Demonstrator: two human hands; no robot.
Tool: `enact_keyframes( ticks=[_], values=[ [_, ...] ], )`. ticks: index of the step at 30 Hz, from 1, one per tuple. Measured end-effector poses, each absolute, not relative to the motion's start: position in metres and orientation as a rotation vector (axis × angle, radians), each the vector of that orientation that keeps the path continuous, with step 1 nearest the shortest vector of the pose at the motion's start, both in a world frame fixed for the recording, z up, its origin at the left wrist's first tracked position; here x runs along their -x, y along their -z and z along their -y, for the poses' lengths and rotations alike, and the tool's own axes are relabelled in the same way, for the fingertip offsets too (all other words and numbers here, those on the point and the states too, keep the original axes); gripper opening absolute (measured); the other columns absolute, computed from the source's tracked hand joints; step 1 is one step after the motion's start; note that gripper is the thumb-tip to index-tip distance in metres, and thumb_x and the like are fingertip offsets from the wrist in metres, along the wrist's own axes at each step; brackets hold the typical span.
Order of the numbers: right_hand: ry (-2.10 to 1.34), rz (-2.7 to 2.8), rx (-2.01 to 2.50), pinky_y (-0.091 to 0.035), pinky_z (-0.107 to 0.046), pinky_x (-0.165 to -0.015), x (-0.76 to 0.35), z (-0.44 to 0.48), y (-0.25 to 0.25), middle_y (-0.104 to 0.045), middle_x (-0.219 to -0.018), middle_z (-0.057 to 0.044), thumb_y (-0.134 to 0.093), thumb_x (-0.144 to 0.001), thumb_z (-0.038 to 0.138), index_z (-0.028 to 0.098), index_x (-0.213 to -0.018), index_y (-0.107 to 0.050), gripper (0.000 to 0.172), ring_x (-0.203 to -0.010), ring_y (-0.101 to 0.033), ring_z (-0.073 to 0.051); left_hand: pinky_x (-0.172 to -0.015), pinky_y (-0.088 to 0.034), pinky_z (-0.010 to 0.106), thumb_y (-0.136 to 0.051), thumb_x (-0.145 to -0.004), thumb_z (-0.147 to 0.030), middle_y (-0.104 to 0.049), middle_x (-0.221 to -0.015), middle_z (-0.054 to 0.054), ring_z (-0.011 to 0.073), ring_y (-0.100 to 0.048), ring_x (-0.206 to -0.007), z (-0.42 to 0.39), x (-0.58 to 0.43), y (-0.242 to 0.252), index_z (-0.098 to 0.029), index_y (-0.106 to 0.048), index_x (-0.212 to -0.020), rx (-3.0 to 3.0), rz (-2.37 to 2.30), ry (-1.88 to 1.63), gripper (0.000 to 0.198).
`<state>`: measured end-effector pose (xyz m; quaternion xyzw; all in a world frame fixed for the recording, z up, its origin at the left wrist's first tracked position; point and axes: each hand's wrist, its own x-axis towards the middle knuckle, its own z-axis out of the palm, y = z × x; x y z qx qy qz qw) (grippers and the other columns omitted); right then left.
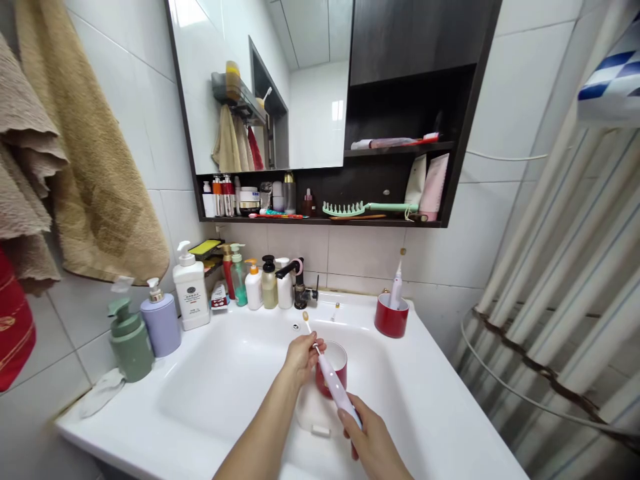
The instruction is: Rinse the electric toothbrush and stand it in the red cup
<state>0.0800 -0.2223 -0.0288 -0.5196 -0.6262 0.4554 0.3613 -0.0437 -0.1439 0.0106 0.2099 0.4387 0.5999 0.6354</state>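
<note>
My left hand (301,357) is closed round the side of a red cup (334,373) held over the white sink basin (220,393). My right hand (371,441) grips the lower handle of a pink-white electric toothbrush (334,381). The toothbrush slants up and to the left across the cup's mouth, its small head (306,316) pointing toward the black tap (299,283). A second red cup (391,317) stands on the sink's back right rim with another electric toothbrush (397,283) upright in it.
Several pump bottles (191,293) line the sink's left and back edges. A dark shelf (320,220) under the mirror (260,87) carries bottles, tubes and a green hairbrush (360,209). Towels (95,153) hang at the left; a striped shower curtain (565,287) hangs at the right.
</note>
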Motion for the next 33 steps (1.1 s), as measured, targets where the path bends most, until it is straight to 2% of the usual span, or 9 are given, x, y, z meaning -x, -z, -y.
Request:
enact_keyframes(
  ticks=[13, 24, 33],
  values=[
    [-1.156, 1.600, 1.348, -0.035, -0.020, -0.037, -0.085, 0.225, 0.036, -0.041, -0.052, 0.004, -0.036, -0.069, 0.037, 0.013, -0.101, -0.042, 0.040, -0.035, -0.038, -0.007, -0.051, -0.041, 0.018, -0.047, -0.067, -0.014, -0.055, -0.052, 0.002, 0.0081, -0.053, -0.048, 0.160, 0.034, -0.010, -0.013, -0.044, -0.058, -0.493, -0.997, -1.409, 0.010],
    [-1.098, 1.591, 1.358, -0.035, -0.020, -0.041, -0.084, 0.228, 0.034, -0.054, -0.056, 0.002, -0.041, -0.065, 0.040, 0.018, -0.097, -0.049, 0.040, -0.039, -0.044, -0.009, -0.058, -0.041, 0.020, -0.052, -0.064, -0.021, -0.054, -0.053, 0.001, 0.0092, -0.054, -0.053, 0.165, 0.033, 0.008, -0.013, -0.047, -0.061, -0.545, -0.916, -1.483, 0.010],
    [-1.110, 1.580, 1.316, -0.034, -0.020, -0.040, -0.081, 0.230, 0.032, -0.052, -0.056, 0.001, -0.040, -0.066, 0.037, 0.017, -0.098, -0.049, 0.038, -0.039, -0.042, -0.009, -0.059, -0.041, 0.022, -0.051, -0.065, -0.019, -0.055, -0.054, 0.002, 0.0098, -0.054, -0.053, 0.168, 0.035, 0.007, -0.013, -0.047, -0.063, -0.526, -0.890, -1.452, 0.007]
  ],
)
